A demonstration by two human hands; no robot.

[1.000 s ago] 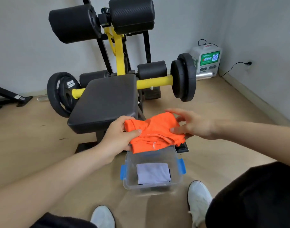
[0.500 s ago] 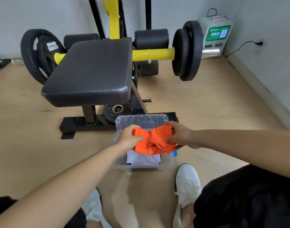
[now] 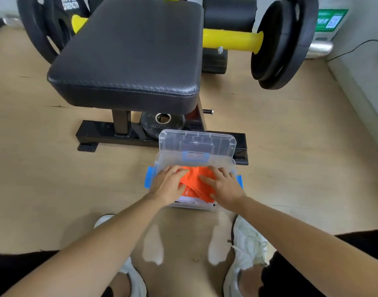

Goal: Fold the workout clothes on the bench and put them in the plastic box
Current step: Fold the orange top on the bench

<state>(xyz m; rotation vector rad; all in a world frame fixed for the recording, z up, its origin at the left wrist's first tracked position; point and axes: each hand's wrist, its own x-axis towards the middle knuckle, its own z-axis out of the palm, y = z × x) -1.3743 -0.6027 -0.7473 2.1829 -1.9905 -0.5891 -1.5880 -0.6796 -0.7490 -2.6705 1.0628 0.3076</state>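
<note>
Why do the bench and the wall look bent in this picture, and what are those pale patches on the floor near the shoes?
Head view: the wide-angle lens bows the bench and the baseboard toward the edges. The pale patches look like glare on the glossy floor. The orange garment and plastic box stay fairly sharp.

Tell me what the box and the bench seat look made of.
Box: clear hard plastic, glossy; its contents show through, with blue latches. Bench seat: padded black vinyl or leather-like cover, textured with a stitched seam; exact material uncertain.
</note>
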